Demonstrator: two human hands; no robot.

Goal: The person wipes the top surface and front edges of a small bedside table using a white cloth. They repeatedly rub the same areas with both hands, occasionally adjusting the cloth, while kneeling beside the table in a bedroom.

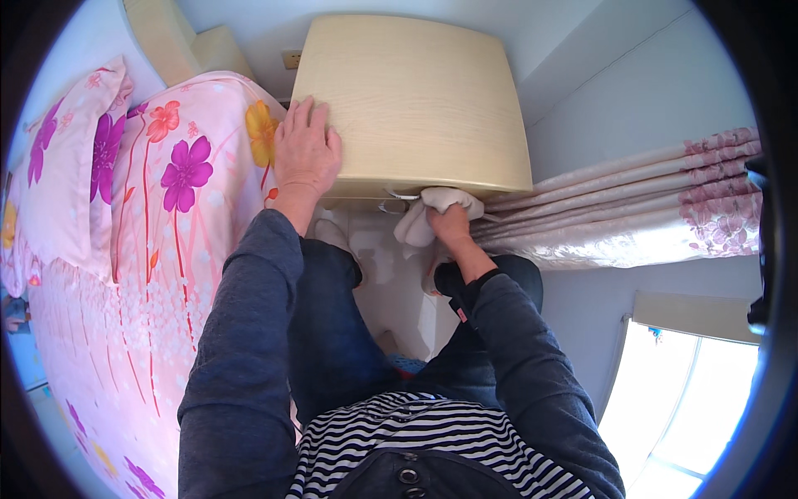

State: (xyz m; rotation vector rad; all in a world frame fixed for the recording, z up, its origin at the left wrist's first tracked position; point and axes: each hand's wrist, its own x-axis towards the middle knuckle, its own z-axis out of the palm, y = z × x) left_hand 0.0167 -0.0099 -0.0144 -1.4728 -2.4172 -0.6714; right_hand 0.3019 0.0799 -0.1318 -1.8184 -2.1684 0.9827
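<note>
A pale wood-grain nightstand (411, 100) stands in front of me, with curved metal drawer handles (400, 195) on its front. My left hand (307, 148) rests flat with spread fingers on the left edge of its top. Below the top's front edge, my right hand (450, 223) grips a bunched white cloth (416, 224) against the right part of the drawer front, close to the handles. Part of the cloth hides behind my fingers.
At the left is a bed (206, 131) with a pink flowered cover and a matching pillow (75, 181). Gathered curtains (598, 212) hang at the right, touching the nightstand's corner area. A bright window (686, 399) is at the lower right, a wall socket (291, 59) behind the nightstand.
</note>
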